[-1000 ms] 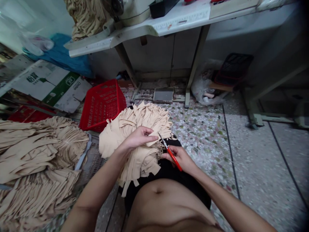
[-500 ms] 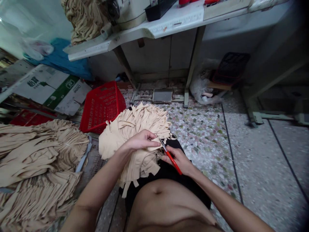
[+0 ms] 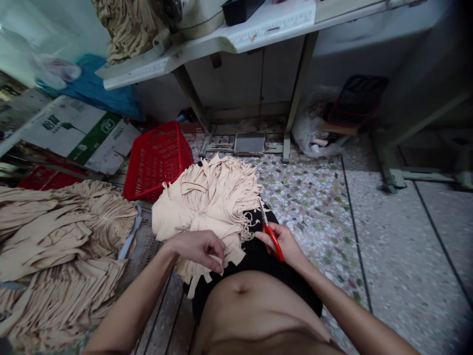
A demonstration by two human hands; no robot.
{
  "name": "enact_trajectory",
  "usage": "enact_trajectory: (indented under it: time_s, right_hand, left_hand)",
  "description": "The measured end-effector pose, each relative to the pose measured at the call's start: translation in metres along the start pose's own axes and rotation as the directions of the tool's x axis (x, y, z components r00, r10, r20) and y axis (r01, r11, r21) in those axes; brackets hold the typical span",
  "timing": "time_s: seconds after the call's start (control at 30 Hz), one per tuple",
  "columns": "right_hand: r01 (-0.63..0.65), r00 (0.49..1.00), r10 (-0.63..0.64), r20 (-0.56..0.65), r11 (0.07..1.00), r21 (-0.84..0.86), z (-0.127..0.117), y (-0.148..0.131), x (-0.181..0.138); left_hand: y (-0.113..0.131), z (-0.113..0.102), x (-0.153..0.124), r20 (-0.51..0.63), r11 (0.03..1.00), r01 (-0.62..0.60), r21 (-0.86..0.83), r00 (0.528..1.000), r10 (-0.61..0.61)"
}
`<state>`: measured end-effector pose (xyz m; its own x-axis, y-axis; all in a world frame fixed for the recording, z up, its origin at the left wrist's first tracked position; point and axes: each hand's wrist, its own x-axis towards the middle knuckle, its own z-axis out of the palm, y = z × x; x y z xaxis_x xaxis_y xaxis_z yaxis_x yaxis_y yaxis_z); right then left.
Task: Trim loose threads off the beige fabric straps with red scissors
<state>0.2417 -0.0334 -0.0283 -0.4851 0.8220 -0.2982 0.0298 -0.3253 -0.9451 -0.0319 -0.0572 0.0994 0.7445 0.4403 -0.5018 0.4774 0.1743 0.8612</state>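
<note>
Scissors (image 3: 274, 241): red handles, metal blades — the tips are just beside the right edge of the tan cloth (image 3: 207, 202).
Right hand (image 3: 287, 245): curled around the red handles.
Left hand (image 3: 197, 248): over the near part of the cloth, fingers bent — can't tell if it pinches any.
Tan cloth: a big heap on the black pants (image 3: 254, 259).
Red basket (image 3: 148, 172): behind the heap, to the left.

Heaped beige fabric (image 3: 210, 195), a machine table (image 3: 273, 32) and a floor pedal (image 3: 250, 144) mark a sewing workshop
</note>
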Motion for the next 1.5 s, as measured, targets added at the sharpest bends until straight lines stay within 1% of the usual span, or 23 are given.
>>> enact_trajectory:
  time_s: [0.07,0.13,0.17,0.2,0.23,0.27,0.3,0.37,0.4,0.43,0.47,0.5,0.57,0.67,0.73,0.8,0.87,0.9,0.97,1.07,1.13,1.33,1.5]
  right_hand:
    - [-0.008,1.0,0.008,-0.005,1.0,0.022,0.0,-0.001,0.005]
    - [0.002,1.0,-0.001,-0.005,1.0,0.024,0.001,-0.002,0.01]
    - [0.011,1.0,-0.011,-0.007,1.0,0.02,0.002,-0.002,0.012]
    - [0.022,1.0,-0.022,-0.007,1.0,0.016,0.003,-0.003,0.013]
    - [0.031,0.999,-0.031,-0.007,0.999,0.012,0.004,-0.003,0.015]
    - [0.037,0.999,-0.037,-0.002,0.999,0.01,0.004,-0.004,0.016]
    - [0.041,0.999,-0.041,0.002,0.999,0.008,0.005,-0.005,0.017]
    - [0.046,0.999,-0.046,0.01,0.999,0.002,0.005,-0.007,0.019]
    - [0.047,0.999,-0.047,0.012,0.999,-0.003,0.005,-0.009,0.02]
    - [0.048,0.999,-0.048,0.012,0.999,-0.009,0.005,-0.01,0.021]
    - [0.049,0.999,-0.049,0.012,0.999,-0.018,0.005,-0.011,0.022]
    - [0.049,0.999,-0.049,0.011,0.998,-0.025,0.004,-0.01,0.022]
    - [0.045,0.999,-0.045,0.016,0.998,-0.036,0.003,-0.007,0.022]
    - [0.037,0.999,-0.036,0.025,0.998,-0.048,0.001,0.002,0.02]
    - [0.025,0.999,-0.023,0.033,0.998,-0.05,0.0,0.006,0.016]
    - [0.012,0.999,-0.01,0.042,0.999,-0.044,0.001,0.006,0.012]
    - [0.001,0.998,0.001,0.065,0.999,-0.044,0.003,0.003,0.008]
    - [-0.001,0.997,0.005,0.082,0.999,-0.05,0.004,0.0,0.006]
    - [0.001,0.993,0.007,0.122,0.998,-0.069,0.006,-0.004,0.004]
    - [0.029,0.987,-0.013,0.16,0.995,-0.097,0.01,-0.008,0.003]
    - [0.062,0.983,-0.04,0.178,0.991,-0.12,0.011,-0.011,0.003]
    - [0.267,0.931,-0.185,0.315,0.933,-0.242,0.005,-0.029,0.0]
    - [0.253,0.927,-0.145,0.345,0.922,-0.294,-0.002,-0.031,-0.002]
  left_hand:
    - [-0.018,0.008,-0.004,0.031,0.999,0.04,-0.008,0.999,-0.04]
    - [-0.028,0.013,-0.006,0.067,0.992,0.091,-0.086,0.994,-0.086]
    - [-0.029,0.013,-0.007,0.03,0.986,0.109,-0.124,0.994,-0.106]
    - [-0.027,0.011,-0.008,-0.057,0.981,0.111,-0.161,0.991,-0.121]
    - [-0.024,0.006,-0.008,-0.193,0.977,0.094,-0.191,0.973,-0.131]
    - [-0.02,0.0,-0.006,-0.358,0.977,0.056,-0.206,0.925,-0.129]
    - [-0.016,-0.008,-0.003,-0.523,0.98,0.009,-0.198,0.844,-0.113]
    - [-0.012,-0.027,0.007,-0.772,0.994,-0.06,-0.095,0.635,-0.035]
    - [-0.013,-0.037,0.014,-0.841,0.999,-0.054,-0.004,0.541,0.026]
    - [-0.014,-0.047,0.022,-0.874,0.996,-0.022,0.091,0.478,0.09]
    - [-0.017,-0.055,0.03,-0.888,0.986,0.03,0.162,0.441,0.132]
    - [-0.021,-0.063,0.037,-0.889,0.973,0.095,0.208,0.434,0.147]
    - [-0.028,-0.074,0.05,-0.883,0.948,0.201,0.246,0.45,0.134]
    - [-0.033,-0.081,0.057,-0.879,0.941,0.235,0.244,0.463,0.112]
    - [-0.031,-0.081,0.054,-0.88,0.974,0.136,0.183,0.465,0.1]
    - [-0.025,-0.078,0.046,-0.862,0.999,-0.05,0.013,0.506,0.037]
    - [-0.015,-0.074,0.035,-0.825,0.954,-0.223,-0.199,0.564,-0.04]
    - [-0.009,-0.072,0.03,-0.809,0.921,-0.274,-0.278,0.584,-0.071]
    - [0.003,-0.067,0.021,-0.814,0.884,-0.333,-0.327,0.574,-0.085]
    - [0.016,-0.06,0.015,-0.853,0.9,-0.354,-0.253,0.521,-0.035]
    - [0.017,-0.054,0.019,-0.856,0.906,-0.347,-0.24,0.517,-0.029]
    - [-0.001,-0.033,0.044,-0.815,0.874,-0.352,-0.335,0.574,-0.081]
    - [-0.006,-0.024,0.05,-0.76,0.834,-0.354,-0.423,0.639,-0.114]
